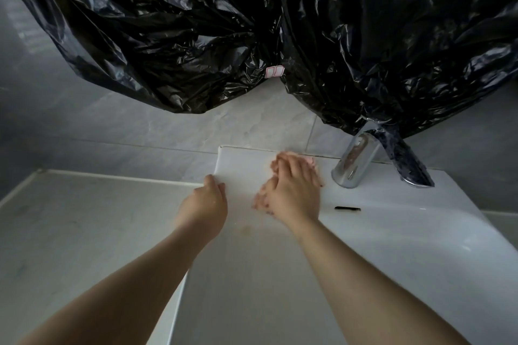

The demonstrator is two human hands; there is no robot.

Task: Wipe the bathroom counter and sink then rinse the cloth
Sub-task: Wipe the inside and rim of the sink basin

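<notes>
While left hand grips sink rim, blurred right hand seemingly presses cloth flat at back-left corner.

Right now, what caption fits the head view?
Right hand presses a pink cloth on the sink beside the chrome faucet; left hand holds the sink's rim.

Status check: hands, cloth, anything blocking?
Left hand grips sink rim. Right hand flat, pressing pinkish cloth on sink deck, blurred. Tap close right; black plastic sheet droops onto it.
</notes>
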